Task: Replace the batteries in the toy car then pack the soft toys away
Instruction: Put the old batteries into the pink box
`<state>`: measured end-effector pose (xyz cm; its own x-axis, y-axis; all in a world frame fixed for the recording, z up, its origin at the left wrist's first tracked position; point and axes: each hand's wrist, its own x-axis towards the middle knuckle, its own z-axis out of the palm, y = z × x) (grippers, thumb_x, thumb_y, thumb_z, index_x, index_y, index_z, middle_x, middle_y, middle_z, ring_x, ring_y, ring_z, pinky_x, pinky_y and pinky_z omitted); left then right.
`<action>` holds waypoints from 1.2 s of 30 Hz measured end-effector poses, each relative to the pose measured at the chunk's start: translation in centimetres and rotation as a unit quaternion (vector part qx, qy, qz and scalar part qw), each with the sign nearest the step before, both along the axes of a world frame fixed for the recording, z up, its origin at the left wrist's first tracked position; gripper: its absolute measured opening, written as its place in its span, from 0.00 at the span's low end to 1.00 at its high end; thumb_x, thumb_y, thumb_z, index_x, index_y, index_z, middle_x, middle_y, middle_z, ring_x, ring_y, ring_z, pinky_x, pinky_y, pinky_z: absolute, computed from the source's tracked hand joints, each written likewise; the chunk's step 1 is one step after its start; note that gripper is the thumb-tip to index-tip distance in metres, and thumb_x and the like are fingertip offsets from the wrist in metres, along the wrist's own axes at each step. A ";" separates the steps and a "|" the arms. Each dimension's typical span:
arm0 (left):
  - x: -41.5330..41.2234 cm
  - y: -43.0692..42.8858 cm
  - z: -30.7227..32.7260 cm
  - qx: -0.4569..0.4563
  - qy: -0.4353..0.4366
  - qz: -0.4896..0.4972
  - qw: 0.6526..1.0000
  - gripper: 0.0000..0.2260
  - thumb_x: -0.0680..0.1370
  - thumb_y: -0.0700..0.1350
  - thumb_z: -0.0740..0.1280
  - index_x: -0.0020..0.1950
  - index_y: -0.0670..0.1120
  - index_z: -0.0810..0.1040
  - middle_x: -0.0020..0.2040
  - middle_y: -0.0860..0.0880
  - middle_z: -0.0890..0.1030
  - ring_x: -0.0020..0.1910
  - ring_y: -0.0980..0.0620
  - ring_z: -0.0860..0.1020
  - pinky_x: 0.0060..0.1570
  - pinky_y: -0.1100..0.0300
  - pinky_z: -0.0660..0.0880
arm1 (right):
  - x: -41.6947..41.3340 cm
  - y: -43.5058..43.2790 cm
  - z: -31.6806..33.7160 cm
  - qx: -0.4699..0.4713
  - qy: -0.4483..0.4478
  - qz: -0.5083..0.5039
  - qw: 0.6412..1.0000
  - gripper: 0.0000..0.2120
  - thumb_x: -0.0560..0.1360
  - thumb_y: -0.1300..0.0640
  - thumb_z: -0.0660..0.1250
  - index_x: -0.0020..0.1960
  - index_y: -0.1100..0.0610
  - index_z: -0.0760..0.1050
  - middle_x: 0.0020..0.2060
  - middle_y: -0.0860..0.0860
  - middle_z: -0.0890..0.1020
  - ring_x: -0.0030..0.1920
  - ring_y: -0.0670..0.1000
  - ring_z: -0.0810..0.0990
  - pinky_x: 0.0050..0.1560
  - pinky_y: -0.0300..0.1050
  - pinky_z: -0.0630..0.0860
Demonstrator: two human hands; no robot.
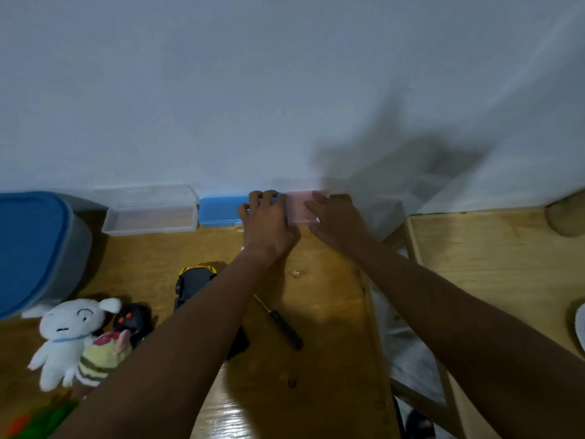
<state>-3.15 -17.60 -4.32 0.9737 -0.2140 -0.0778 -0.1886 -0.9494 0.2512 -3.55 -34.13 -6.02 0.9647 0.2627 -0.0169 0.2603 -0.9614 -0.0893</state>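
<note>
Barely under way: battery swap at the fetching stage at most, packing not begun

A person leans over a wooden table [332,312], both arms stretched to its far edge, where a row of small cases stands against the white wall; the left hand [269,221] has its fingers bent over the top of the right end of a blue case [218,212], thumb on the near face, and appears to grip it; the right hand [337,218] lies with fingers spread and fairly straight on a pink case [297,207] just beside, holding nothing that can be seen, though blur softens both hands. The toy car [193,280], black with yellow at its far end, sits near the middle of the table, partly hidden under the left forearm; whether its battery hatch is open cannot be told; a dark-handled screwdriver [283,326] lies just right of it, in no hand. No batteries show anywhere; the cases may hold them, which is a guess. Near left, three soft toys [104,343] lie huddled on the table: a white dog [65,337], a striped doll [95,364] and a black figure with red eyes [131,320]; a blue-lidded bin [34,248] stands at the far left with its lid on; a clear box [152,212] sits between the bin and the blue case; none of the toys is packed, so nearly all of the job looks to remain.
</note>
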 end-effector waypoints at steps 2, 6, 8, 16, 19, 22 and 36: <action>0.6 0.1 -0.3 0.015 -0.002 -0.011 1.000 0.29 0.73 0.52 0.70 0.73 0.48 0.70 0.73 0.47 0.69 0.72 0.43 0.61 0.64 0.46 0.59 | 0.4 -0.1 -0.3 -0.028 -0.008 0.032 0.999 0.15 0.73 0.50 0.57 0.54 0.55 0.76 0.51 0.54 0.79 0.41 0.59 0.79 0.46 0.54 0.77; 1.4 0.2 -0.9 0.019 -0.003 -0.035 0.999 0.29 0.73 0.51 0.71 0.73 0.48 0.71 0.73 0.48 0.70 0.74 0.43 0.59 0.66 0.46 0.58 | 1.1 -0.4 -0.5 -0.068 0.010 0.065 0.996 0.14 0.72 0.50 0.58 0.49 0.56 0.78 0.46 0.53 0.79 0.36 0.59 0.78 0.42 0.51 0.76; 1.4 0.3 -1.2 0.014 -0.011 -0.041 0.999 0.28 0.73 0.51 0.72 0.73 0.48 0.71 0.73 0.48 0.70 0.74 0.44 0.59 0.66 0.46 0.57 | 1.5 -0.4 -0.5 -0.085 0.021 0.076 0.993 0.13 0.70 0.51 0.62 0.48 0.56 0.79 0.45 0.54 0.80 0.35 0.59 0.78 0.40 0.48 0.74; 2.0 0.7 -1.5 -0.020 -0.013 -0.024 0.999 0.33 0.71 0.53 0.75 0.74 0.50 0.70 0.72 0.50 0.72 0.73 0.45 0.60 0.66 0.46 0.56 | 3.2 -1.5 1.1 0.056 0.032 0.099 0.993 0.14 0.69 0.53 0.59 0.40 0.59 0.80 0.32 0.55 0.81 0.30 0.58 0.79 0.35 0.48 0.78; 1.7 0.8 -1.6 -0.080 -0.003 -0.007 0.997 0.36 0.68 0.52 0.77 0.73 0.51 0.67 0.69 0.48 0.73 0.73 0.46 0.59 0.66 0.47 0.54 | 4.8 -2.6 2.5 0.084 0.038 0.103 0.990 0.09 0.70 0.54 0.65 0.41 0.58 0.81 0.35 0.54 0.83 0.35 0.55 0.81 0.38 0.46 0.77; 1.1 0.7 -1.7 -0.115 -0.007 0.016 0.993 0.37 0.66 0.52 0.78 0.71 0.51 0.65 0.68 0.48 0.72 0.73 0.46 0.60 0.66 0.47 0.54 | 5.5 -3.4 3.0 0.106 0.005 0.112 0.988 0.09 0.76 0.53 0.63 0.40 0.54 0.79 0.36 0.50 0.81 0.38 0.52 0.78 0.37 0.42 0.71; -0.2 1.1 -2.1 -0.008 -0.015 -0.050 0.999 0.07 0.77 0.54 0.70 0.52 0.57 0.86 0.79 0.51 0.63 0.78 0.42 0.54 0.70 0.37 0.54 | 2.2 -1.3 1.2 0.149 -0.231 -0.073 0.959 0.13 0.71 0.56 0.77 0.44 0.60 0.74 0.40 0.56 0.76 0.27 0.51 0.70 0.30 0.36 0.62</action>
<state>-3.31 -16.52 -6.42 0.9490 -0.3122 -0.0450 -0.2907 -0.9210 0.2592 -1.34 -35.46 -4.81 0.8781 0.0517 0.4756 0.2032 -0.9403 -0.2731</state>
